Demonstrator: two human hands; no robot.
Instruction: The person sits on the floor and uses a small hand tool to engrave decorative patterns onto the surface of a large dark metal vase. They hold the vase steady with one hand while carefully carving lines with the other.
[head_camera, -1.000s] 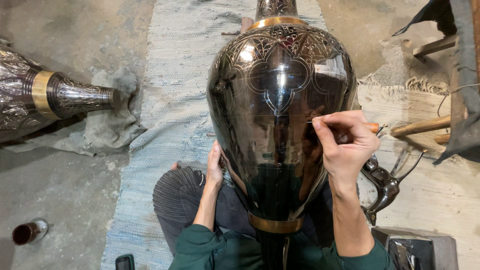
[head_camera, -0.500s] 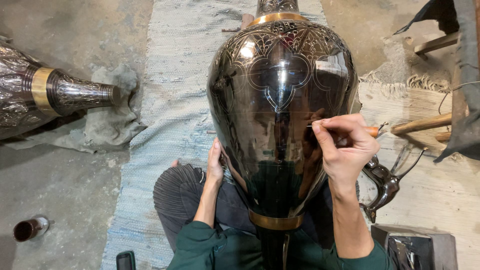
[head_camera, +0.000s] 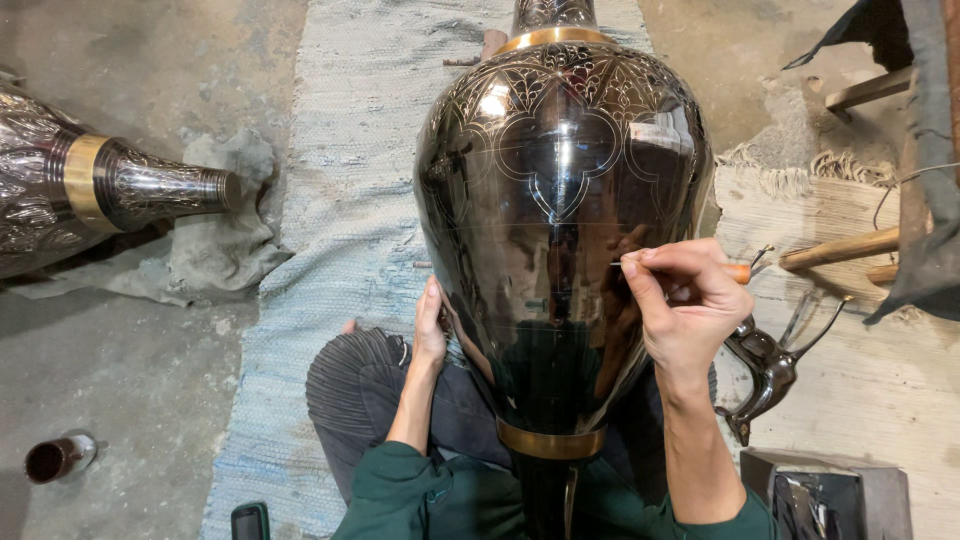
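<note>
From the head camera, a large dark metal vase with engraved silver patterns and brass bands lies lengthwise in the person's lap, over a pale blue woven rug on the floor, its narrow foot toward the person. The right hand is closed in a pinch around a thin engraving tool, whose tip touches the vase's glossy side. The left hand lies flat with its fingers spread against the vase's left flank. A second engraved vessel lies on a grey cloth at the floor's left edge. A dark metal handle rests on a beige mat just right of the right hand. A small cylinder lies near the floor's lower left corner.
</note>
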